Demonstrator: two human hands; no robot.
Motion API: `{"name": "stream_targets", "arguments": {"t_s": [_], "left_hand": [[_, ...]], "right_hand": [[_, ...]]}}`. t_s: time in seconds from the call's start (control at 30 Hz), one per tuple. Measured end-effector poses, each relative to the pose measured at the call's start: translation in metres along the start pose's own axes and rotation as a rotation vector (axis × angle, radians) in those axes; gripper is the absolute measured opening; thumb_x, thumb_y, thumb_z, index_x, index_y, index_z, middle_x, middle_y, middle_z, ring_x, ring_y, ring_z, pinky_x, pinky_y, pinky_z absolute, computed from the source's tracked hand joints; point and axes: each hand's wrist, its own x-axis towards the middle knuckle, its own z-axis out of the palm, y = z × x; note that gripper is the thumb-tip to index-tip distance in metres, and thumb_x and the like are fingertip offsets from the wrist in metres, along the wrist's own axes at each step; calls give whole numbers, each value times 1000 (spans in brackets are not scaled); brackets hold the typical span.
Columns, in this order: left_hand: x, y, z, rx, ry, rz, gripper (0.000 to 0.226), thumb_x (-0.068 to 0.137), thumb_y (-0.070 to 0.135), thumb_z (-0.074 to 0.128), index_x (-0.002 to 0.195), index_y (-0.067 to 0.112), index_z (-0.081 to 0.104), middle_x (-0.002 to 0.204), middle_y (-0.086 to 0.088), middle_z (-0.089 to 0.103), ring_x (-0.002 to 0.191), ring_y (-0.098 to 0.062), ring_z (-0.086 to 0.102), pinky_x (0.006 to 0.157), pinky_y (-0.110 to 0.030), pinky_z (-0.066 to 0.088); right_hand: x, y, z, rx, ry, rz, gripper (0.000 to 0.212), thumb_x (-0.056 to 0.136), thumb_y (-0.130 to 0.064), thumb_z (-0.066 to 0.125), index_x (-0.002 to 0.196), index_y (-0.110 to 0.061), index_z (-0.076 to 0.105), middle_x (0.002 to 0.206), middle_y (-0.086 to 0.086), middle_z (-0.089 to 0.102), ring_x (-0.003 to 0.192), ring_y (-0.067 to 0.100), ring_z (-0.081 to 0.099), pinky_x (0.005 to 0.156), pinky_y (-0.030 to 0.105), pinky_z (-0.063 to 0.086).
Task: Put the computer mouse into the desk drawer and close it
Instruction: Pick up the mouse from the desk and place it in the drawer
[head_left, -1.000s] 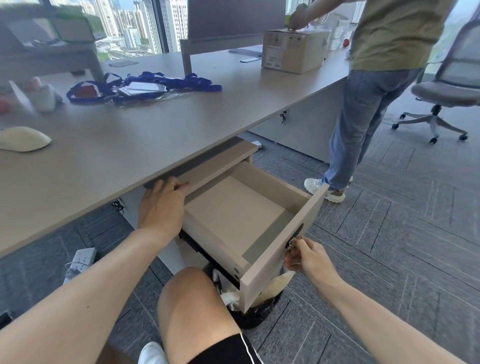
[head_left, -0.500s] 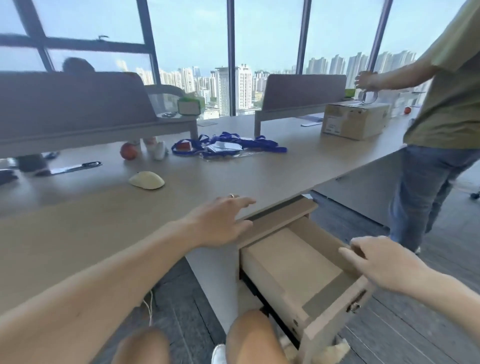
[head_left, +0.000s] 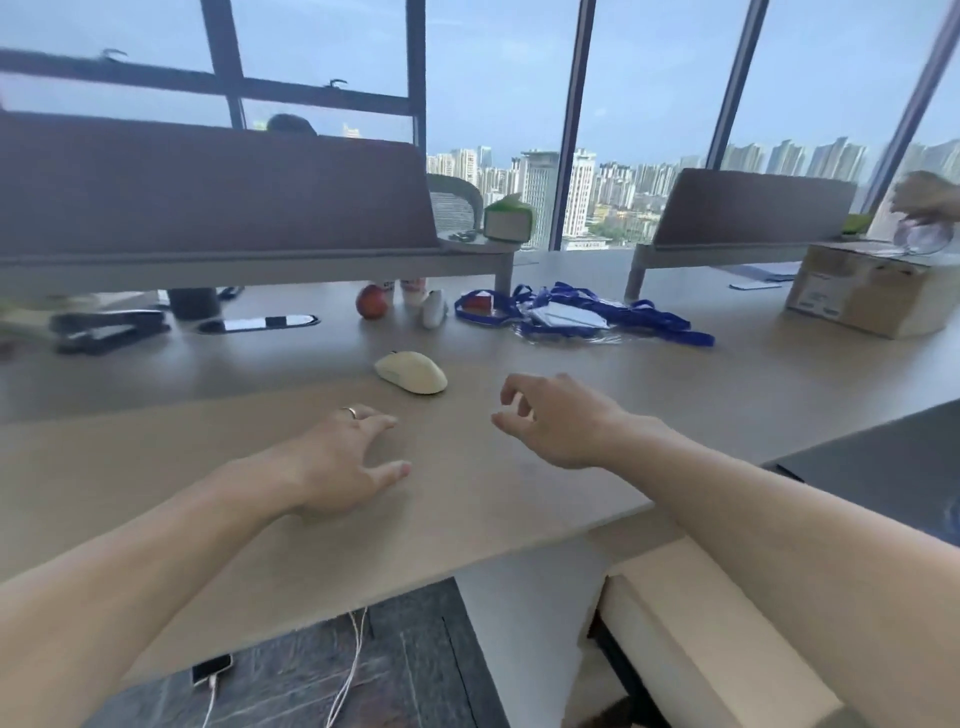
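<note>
A cream computer mouse (head_left: 411, 372) lies on the light wooden desk (head_left: 208, 457), a short way beyond both hands. My left hand (head_left: 343, 462) rests flat on the desk with fingers spread, just below and left of the mouse; it holds nothing. My right hand (head_left: 556, 418) hovers over the desk to the right of the mouse, fingers curled apart and empty. The open drawer (head_left: 691, 639) sticks out under the desk edge at the lower right; my right forearm covers much of it.
Behind the mouse lie blue lanyards (head_left: 597, 317), a red apple (head_left: 372, 301) and a small white bottle (head_left: 434, 309). A cardboard box (head_left: 872, 293) stands far right, another person's hand (head_left: 922, 200) above it. Grey divider panels (head_left: 208, 192) line the back. A phone and cables (head_left: 213, 675) lie on the floor.
My right hand has left the drawer front and risen over the desk toward the mouse. My left hand slid forward from the desk edge onto the top. The view tilted up.
</note>
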Motion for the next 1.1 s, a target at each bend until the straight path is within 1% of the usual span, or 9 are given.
{"name": "stream_targets", "arguments": {"t_s": [0.1, 0.17, 0.33, 0.43, 0.53, 0.63, 0.73, 0.83, 1.1], "left_hand": [[9, -20, 8, 48, 53, -50, 78, 87, 74, 44, 153, 37, 31, 163, 10, 26, 146, -18, 30, 118, -36, 28], [17, -30, 11, 79, 74, -75, 81, 83, 80, 38, 152, 38, 33, 163, 9, 28, 147, -19, 28, 119, -39, 26], [34, -38, 17, 115, 149, -101, 82, 81, 85, 29, 150, 40, 36, 159, 9, 33, 146, -17, 24, 113, -46, 23], [36, -42, 27, 83, 241, -104, 81, 78, 87, 24, 145, 43, 39, 155, 11, 38, 142, -14, 26, 110, -44, 22], [37, -43, 31, 64, 295, -110, 79, 77, 86, 23, 142, 45, 42, 153, 12, 40, 140, -13, 29, 109, -44, 24], [38, -45, 32, 77, 292, -103, 80, 77, 86, 20, 144, 46, 37, 156, 11, 37, 143, -13, 26, 111, -44, 21], [37, -46, 32, 93, 251, -94, 78, 81, 83, 16, 148, 47, 29, 161, 9, 29, 146, -13, 19, 112, -43, 17], [38, -46, 32, 114, 200, -90, 78, 83, 82, 12, 151, 47, 21, 164, 8, 22, 148, -14, 12, 113, -43, 13], [40, -46, 30, 121, 156, -114, 81, 83, 83, 11, 154, 45, 19, 164, 10, 21, 149, -15, 10, 114, -44, 12]], "right_hand": [[51, -22, 20, 3, 16, -60, 46, 93, -55, 50, 129, -27, 54, 125, 3, 64, 106, 25, 61, 90, 44, 53], [80, -33, 34, 22, 33, -88, 49, 92, -54, 53, 133, -27, 51, 132, 4, 59, 114, 26, 58, 94, 46, 51], [135, -46, 56, 48, 90, -153, 62, 90, -50, 58, 146, -30, 39, 145, 6, 44, 134, 28, 41, 104, 46, 43], [158, -44, 66, 89, 78, -182, 67, 88, -50, 60, 149, -33, 36, 151, 7, 36, 140, 30, 36, 110, 48, 38], [173, -44, 81, 97, 67, -211, 67, 88, -51, 59, 149, -33, 37, 151, 6, 36, 139, 29, 40, 112, 46, 38], [179, -42, 96, 139, 84, -231, 60, 92, -46, 54, 148, -34, 38, 150, 4, 36, 136, 29, 44, 113, 44, 37], [180, -38, 104, 163, 110, -235, 56, 96, -37, 49, 150, -35, 36, 151, 4, 34, 136, 30, 43, 114, 44, 35], [175, -32, 104, 181, 109, -230, 55, 96, -33, 48, 149, -36, 36, 150, 5, 34, 137, 30, 41, 116, 44, 33], [106, 13, 81, 177, 138, -167, 52, 97, -27, 50, 148, -33, 41, 149, 3, 35, 136, 27, 41, 116, 37, 31]]}}
